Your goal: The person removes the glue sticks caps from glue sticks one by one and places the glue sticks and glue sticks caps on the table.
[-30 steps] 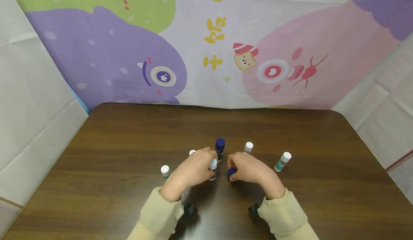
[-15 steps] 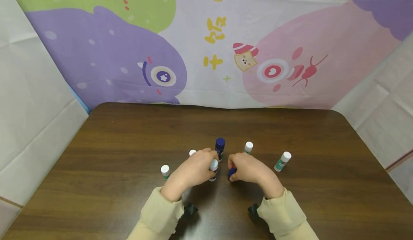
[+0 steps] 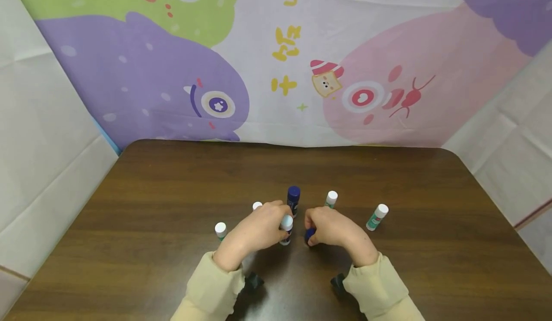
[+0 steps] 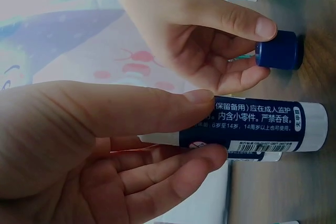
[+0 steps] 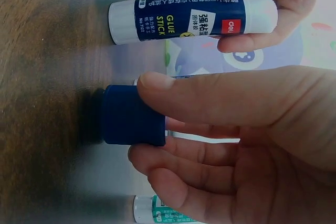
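Observation:
My left hand (image 3: pixel 260 225) pinches a navy glue stick (image 4: pixel 252 124) between thumb and fingers. The stick stands upright, uncapped, its white top showing in the head view. Just to the right, my right hand (image 3: pixel 336 225) pinches a dark blue cap (image 5: pixel 131 116) by its sides, low over the table. Whether the cap touches the wood I cannot tell. A small gap separates the cap from the glue stick. Behind my left hand's fingers stands another navy glue stick (image 3: pixel 293 199) with its blue cap on, partly hidden.
On the brown table (image 3: pixel 172 182), a green glue stick (image 3: pixel 377 218) with a white cap stands at the right. Another white-capped glue stick (image 3: pixel 331 198) is behind my right hand. Left of centre are two white-capped sticks (image 3: pixel 221 229), partly hidden by my left hand and arm. A printed cloth (image 3: pixel 280 120) hangs behind.
Both hands stay almost still, keeping hold of the glue stick and the cap. The head view has tilted very slightly.

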Tool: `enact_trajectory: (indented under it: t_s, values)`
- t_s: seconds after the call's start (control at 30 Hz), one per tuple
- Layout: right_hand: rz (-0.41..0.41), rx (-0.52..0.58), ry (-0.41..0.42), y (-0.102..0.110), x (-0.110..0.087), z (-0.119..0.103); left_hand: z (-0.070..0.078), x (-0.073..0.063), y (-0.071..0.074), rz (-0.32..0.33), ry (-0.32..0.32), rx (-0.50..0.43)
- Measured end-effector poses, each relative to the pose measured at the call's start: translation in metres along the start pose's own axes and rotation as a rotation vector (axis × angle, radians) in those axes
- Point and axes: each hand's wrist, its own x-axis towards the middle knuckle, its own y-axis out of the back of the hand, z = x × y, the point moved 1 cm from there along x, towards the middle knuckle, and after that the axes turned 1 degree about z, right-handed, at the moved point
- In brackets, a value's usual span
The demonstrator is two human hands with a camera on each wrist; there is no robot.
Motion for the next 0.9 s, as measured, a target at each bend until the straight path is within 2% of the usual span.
enact_trajectory:
  t_s: [0.27,0.9]
  values:
    - [-0.01,0.011,-0.024,-0.0004,0.0009,0.0007,0.0003,0.0007,0.001,-0.021,0.016,-0.023]
    - [-0.035,0.007,-0.031,-0.0029,0.0039,0.0019,0.0015,-0.0002,0.0021,-0.027,-0.008,-0.044]
